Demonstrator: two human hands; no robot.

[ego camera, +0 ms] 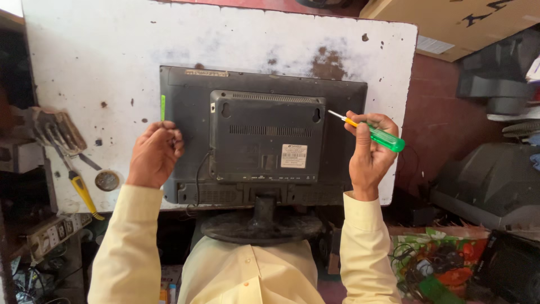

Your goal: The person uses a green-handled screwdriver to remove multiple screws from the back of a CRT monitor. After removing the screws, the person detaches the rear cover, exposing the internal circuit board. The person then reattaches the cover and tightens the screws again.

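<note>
A dark grey flat monitor (191, 107) lies face down on a worn white table (101, 50), its round stand (261, 225) hanging over the near edge. My left hand (154, 155) rests curled on the monitor's left edge, fingers closed, beside a small green tab (163, 107). My right hand (368, 152) is over the monitor's right edge and grips a green-handled screwdriver (382, 137); its metal tip points up and left toward the raised back cover (267, 135).
A yellow-handled tool (81, 188) and a round metal lid (107, 180) lie at the table's left edge. A power strip (53, 233) sits below them. A cardboard box (455, 22), dark casings (489, 186) and a bag of cables (439, 262) crowd the right side.
</note>
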